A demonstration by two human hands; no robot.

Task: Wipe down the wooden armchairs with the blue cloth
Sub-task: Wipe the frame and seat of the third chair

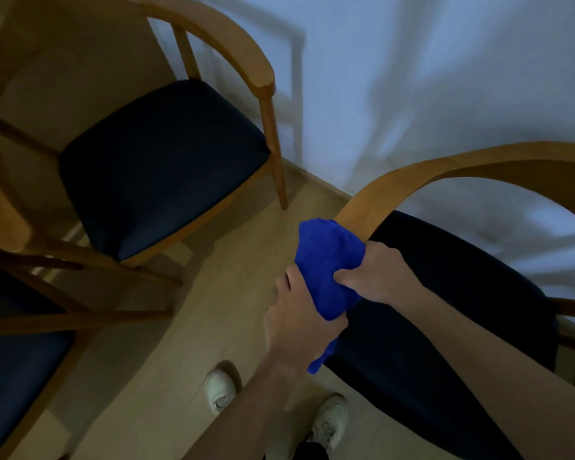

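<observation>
A blue cloth (pixel 327 263) is bunched over the front end of the left armrest of the right wooden armchair (pixel 422 175), which has a dark seat cushion. My right hand (pixel 372 273) grips the cloth from the right, fingers curled into it. My left hand (pixel 301 315) holds the cloth's lower part from the left, and a tail of cloth hangs below it. The armrest's tip is hidden under the cloth. A second wooden armchair (pixel 253 58) with a dark seat stands at the upper left.
A third chair's wooden frame and dark seat (pixel 24 360) fill the lower left. A light wall (pixel 412 78) runs behind the chairs. Pale floor (pixel 213 293) lies between them, with my two white shoes (pixel 219 388) near the bottom.
</observation>
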